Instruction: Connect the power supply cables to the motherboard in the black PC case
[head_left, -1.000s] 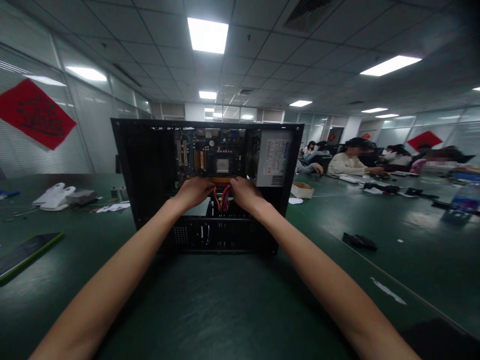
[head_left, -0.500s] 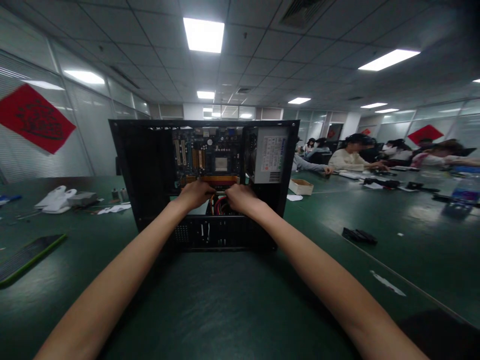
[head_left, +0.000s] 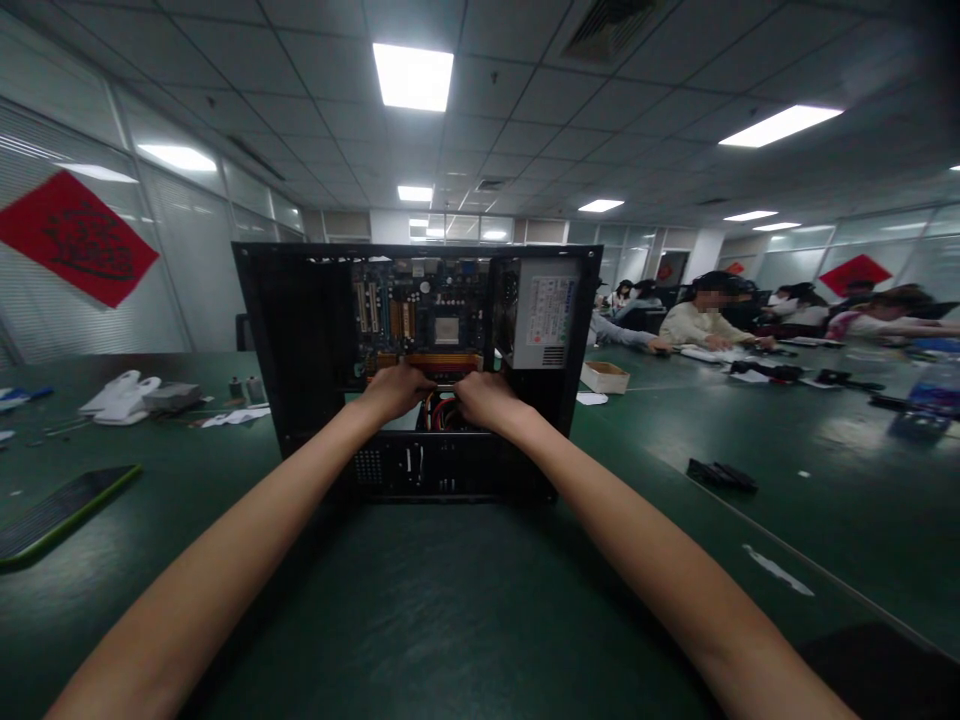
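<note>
A black computer case point(head_left: 300, 350) stands open on the green table in front of me. Inside it are a motherboard point(head_left: 420, 315) with orange memory slots point(head_left: 427, 362) along its lower edge and a silver power supply point(head_left: 546, 315) at the upper right. My left hand point(head_left: 397, 390) and my right hand point(head_left: 484, 397) reach into the case just below the slots. Both have curled, closed fingers and are almost touching. Whatever they pinch is too small or hidden to name. Red and dark cables point(head_left: 442, 412) bunch between and below them.
At left lie a green-edged dark panel point(head_left: 67, 510), a white plastic bag point(head_left: 124, 395) and a grey box point(head_left: 172, 397). To the right are a small open carton point(head_left: 604, 377), a black pouch-like item point(head_left: 721, 474) and a large clear bottle point(head_left: 930, 390). Co-workers point(head_left: 705, 310) sit further back.
The view has shifted slightly, so the case appears a little further right. My hands stay in nearly the same place inside it, fingers still curled.
</note>
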